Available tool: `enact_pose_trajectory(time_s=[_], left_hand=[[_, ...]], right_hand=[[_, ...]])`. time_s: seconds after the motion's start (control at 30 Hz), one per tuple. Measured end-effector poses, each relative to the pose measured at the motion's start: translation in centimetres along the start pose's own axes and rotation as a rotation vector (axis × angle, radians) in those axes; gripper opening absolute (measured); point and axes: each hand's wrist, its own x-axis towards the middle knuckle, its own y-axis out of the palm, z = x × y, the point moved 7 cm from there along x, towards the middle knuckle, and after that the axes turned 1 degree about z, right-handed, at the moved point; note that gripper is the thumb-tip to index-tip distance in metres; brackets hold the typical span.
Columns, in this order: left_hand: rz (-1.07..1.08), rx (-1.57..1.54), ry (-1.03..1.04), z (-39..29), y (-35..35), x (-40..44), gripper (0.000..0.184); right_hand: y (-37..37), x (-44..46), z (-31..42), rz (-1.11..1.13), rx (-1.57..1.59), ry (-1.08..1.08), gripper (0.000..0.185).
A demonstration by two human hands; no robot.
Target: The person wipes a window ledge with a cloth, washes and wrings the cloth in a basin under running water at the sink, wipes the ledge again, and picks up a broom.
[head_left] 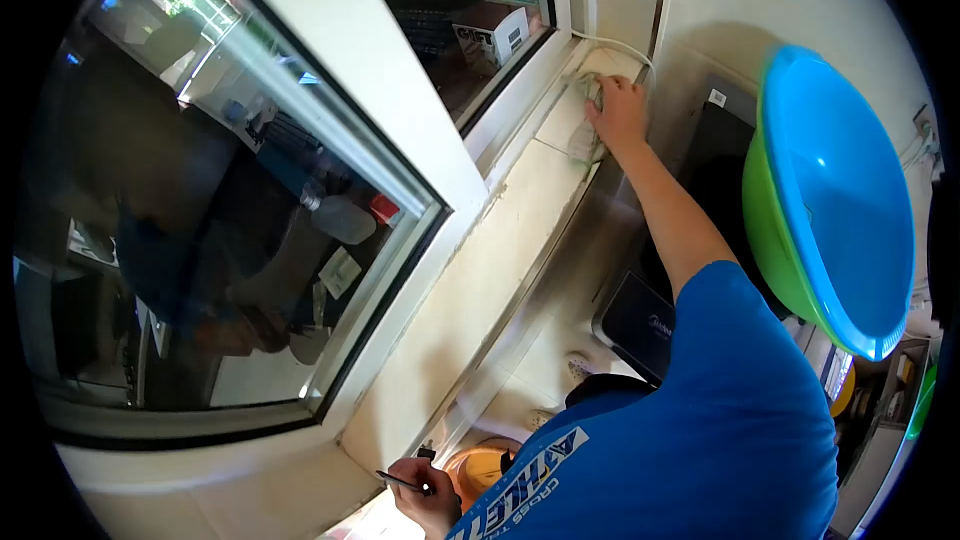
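Gripping loosely with the right hand [620, 112], fingers slightly spread and bent over a thin, crumpled, pale cloth [583, 145], pressed to the tiled sill [530, 205] beside the window [455, 175]. Holding a slim dark object [398, 482] with the left hand [425, 502], grip narrow, near the window's lower corner. Behind the window's glass, a white-sided box [490, 37] reading "GIFT". Right of the window, a glossy blue-and-green plastic basin [840, 190] and a smooth black appliance [640, 328] with partly legible lettering. Wearing a blue shirt [740, 410] with white print, "CROSS" readable.
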Motion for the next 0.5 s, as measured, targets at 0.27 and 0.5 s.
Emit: enact_pose_trajectory(time_s=[0.27,0.5], left_hand=[[0.17,-0.051,-0.108,-3.6,3.8,5.8,0.024],[0.269,0.048,0.064,-8.8,5.9,13.1,0.021]], right_hand=[[2.9,2.6,-0.7,0.192,0.003,0.057,0.037],[0.1,-2.1,4.6,0.249,0.151,-0.077,0.033]])
